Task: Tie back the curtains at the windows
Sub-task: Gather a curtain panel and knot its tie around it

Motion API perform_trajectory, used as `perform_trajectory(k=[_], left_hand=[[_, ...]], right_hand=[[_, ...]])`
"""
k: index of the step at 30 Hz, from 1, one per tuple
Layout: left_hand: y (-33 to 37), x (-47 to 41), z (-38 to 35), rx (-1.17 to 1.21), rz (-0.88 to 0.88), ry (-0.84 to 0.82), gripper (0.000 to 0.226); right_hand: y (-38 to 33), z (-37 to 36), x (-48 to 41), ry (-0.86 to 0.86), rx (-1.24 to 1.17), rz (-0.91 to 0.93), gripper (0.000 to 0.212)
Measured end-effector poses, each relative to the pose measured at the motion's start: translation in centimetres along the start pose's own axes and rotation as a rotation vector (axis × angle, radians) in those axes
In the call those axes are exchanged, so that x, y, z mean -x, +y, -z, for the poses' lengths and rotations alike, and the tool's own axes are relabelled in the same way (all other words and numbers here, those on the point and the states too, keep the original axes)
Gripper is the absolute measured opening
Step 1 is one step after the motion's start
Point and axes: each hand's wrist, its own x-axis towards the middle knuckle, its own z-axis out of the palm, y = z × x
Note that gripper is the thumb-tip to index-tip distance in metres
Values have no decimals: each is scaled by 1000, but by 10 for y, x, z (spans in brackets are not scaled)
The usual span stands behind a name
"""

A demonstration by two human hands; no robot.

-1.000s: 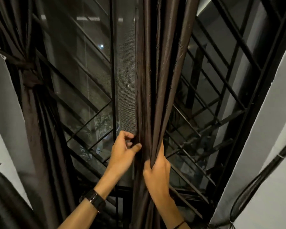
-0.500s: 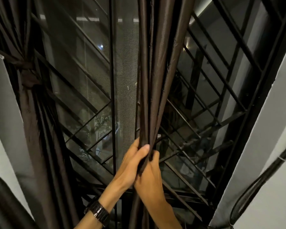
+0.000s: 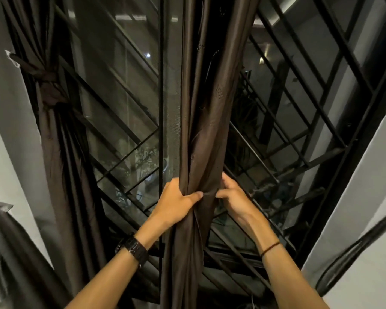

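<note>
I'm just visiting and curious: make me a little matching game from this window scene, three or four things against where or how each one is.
Things:
1. left hand
2. right hand
3. left curtain
4. black watch

States:
A. already tied back with a knotted band
B. worn on the left wrist
C. wrapped around the gathered middle curtain, thumb across the front
D. fingertips touching the gathered curtain's right side

Pairs: 1-C, 2-D, 3-A, 4-B

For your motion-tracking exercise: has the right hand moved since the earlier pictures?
Yes. The right hand has come out from the curtain folds to its right side, toward the window grille.
</note>
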Motion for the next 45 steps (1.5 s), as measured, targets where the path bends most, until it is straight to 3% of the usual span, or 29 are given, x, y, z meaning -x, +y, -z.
perform_trajectory(k=[3,6,8,10,12,13,16,19,22,25,28,30,32,34,37,40,45], left_hand=[[-3,-4,5,77,-20,-82,45],[-3,-5,12,115,-20,-114,46],[-7,-8,14,43,-36,-92,41],[-9,-9,16,-73,-61,-50,29],[-10,-10,17,-161,-81,1,18],[-10,-12,16,-203,-106,33,13],[-10,-15,11,-286,-140,153,14],[-11,-13,0,-369,-137,160,32],[-11,-5,-23,-604,-216,231,26],[-7,5,-28,-656,-291,284,25],[4,18,-23,-622,-141,115,19],[10,23,-21,-567,-73,194,18],[15,26,-23,-507,-129,260,15],[12,26,-24,-449,-123,255,19],[2,28,-20,-68,-26,132,8],[-10,29,-16,295,47,-17,32],[-16,25,-25,357,-58,21,34]], right_hand=[[5,4,-6,-134,-121,-203,52],[8,13,-4,-284,-59,-223,37],[6,12,-2,-249,82,-172,33],[0,8,2,-94,464,37,6],[-6,9,10,84,872,219,46],[-12,7,19,155,1001,280,55],[-19,-5,45,247,1236,643,51],[-24,-25,57,140,1286,969,35],[-34,-36,53,8,1443,1118,31],[-50,-34,40,-212,1433,1233,34],[-57,-32,29,-179,1483,1198,44],[-57,-34,29,-46,1507,1127,49],[-58,-35,31,65,1441,1071,50],[-62,-35,33,96,1340,1014,50],[-66,-28,31,97,1251,911,52],[-70,-12,29,64,1150,750,39],[-78,-1,36,35,1133,630,16]])
